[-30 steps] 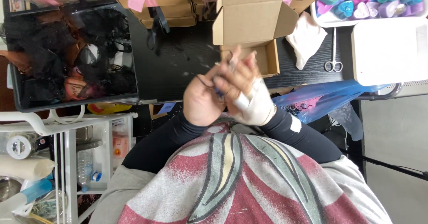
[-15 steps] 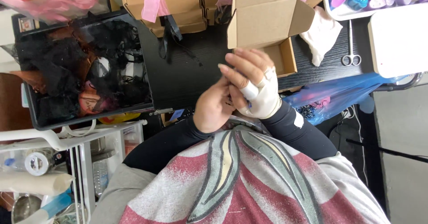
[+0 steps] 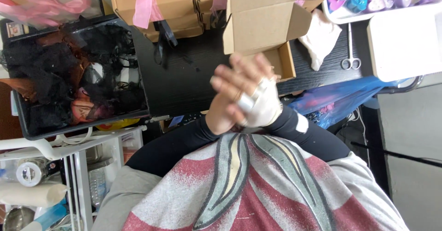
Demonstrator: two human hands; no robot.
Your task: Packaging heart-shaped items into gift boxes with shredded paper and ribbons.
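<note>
My left hand [image 3: 229, 103] and my right hand [image 3: 261, 103] are pressed together in front of my chest, fingers stretched out and blurred. A white wrap covers my right hand's palm and some of its fingers. I see nothing held in either hand. Just beyond the fingertips an open brown cardboard box [image 3: 264, 31] stands on the black table [image 3: 184, 79], its flaps up.
A black tray [image 3: 69, 81] of dark lace and fabric sits at the left. Stacked cardboard boxes with pink ribbon [image 3: 145, 3] stand at the back. Right of the open box lie a white cloth [image 3: 320, 37], scissors [image 3: 351, 51], a white box [image 3: 405, 42] and a blue bag [image 3: 338, 101].
My hands have gone from working together with curled fingers to lying flat against each other, fingers extended. The view has shifted slightly.
</note>
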